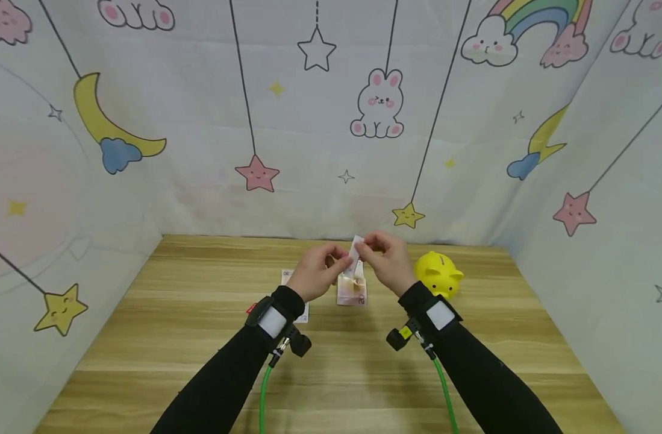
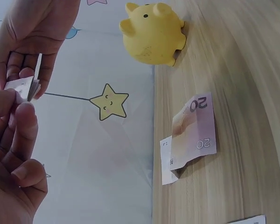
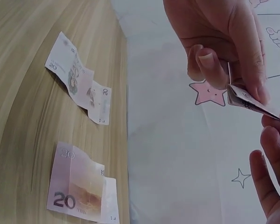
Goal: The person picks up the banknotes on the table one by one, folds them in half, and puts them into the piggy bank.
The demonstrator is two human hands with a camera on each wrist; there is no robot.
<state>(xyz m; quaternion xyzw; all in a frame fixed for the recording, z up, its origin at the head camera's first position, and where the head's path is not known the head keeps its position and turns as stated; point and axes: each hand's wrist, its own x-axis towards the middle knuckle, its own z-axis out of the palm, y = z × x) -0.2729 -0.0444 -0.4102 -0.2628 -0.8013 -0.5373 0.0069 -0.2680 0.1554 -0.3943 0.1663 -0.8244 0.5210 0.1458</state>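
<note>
Raised over the far part of the table, my left hand (image 1: 321,270) and right hand (image 1: 387,260) face each other and pinch one folded banknote (image 1: 355,252) between thumbs and fingers. In the left wrist view this banknote (image 2: 22,87) is a small packet with layered edges. Below the hands lies a creased 20 banknote (image 1: 352,294), purple and tan, bent up off the wood. A second creased 20 banknote (image 3: 77,74) rests to its left, partly hidden by my left hand in the head view.
A yellow piggy bank (image 1: 438,274) stands on the wooden table (image 1: 341,374), just right of my right hand. Behind the table's far edge hangs a white cloth (image 1: 320,205) printed with stars and bunnies. Green cables (image 1: 263,392) run from the wrist cameras.
</note>
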